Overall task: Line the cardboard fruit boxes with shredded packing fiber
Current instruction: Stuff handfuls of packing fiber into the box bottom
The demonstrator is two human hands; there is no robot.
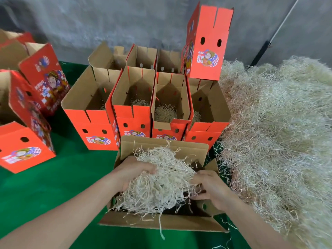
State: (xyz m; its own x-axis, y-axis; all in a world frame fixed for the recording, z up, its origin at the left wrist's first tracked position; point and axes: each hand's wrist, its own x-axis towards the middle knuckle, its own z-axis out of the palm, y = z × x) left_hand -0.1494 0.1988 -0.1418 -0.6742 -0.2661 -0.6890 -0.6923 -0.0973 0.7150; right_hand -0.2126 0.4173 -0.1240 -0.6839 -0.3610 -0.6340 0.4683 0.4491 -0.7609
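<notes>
From the head camera, you had both hands in the open box [161, 223] nearest you, which stood on the green cloth [59, 177] close to its near edge, flaps folded outward. Your left hand [133, 172] was curled around the left side of a clump of shredded fiber [161, 178], fingers closed into the strands. Your right hand [210, 187] gripped the right side of the same clump, fingers bent and pinching the fiber just above the box's right flap. The clump sat over the box opening, with loose strands spilling across the near flap and over its edge.

Just behind that box, a row of four open orange boxes [133, 121] stood side by side, touching one another. Small nests of fiber showed at the bottom of the two middle ones and the right one; the leftmost held a little at its floor, hard to make out. A second row of open boxes [142, 58] stood behind them toward the far edge of the cloth. One orange box [206, 45] perched upright on top of the row's right end.

Along the right edge of the cloth lay a big heap of loose fiber [280, 133], touching the right-hand boxes. At the left edge, several more orange boxes [27, 146] lay tipped and tilted against each other, well apart from your hands.
</notes>
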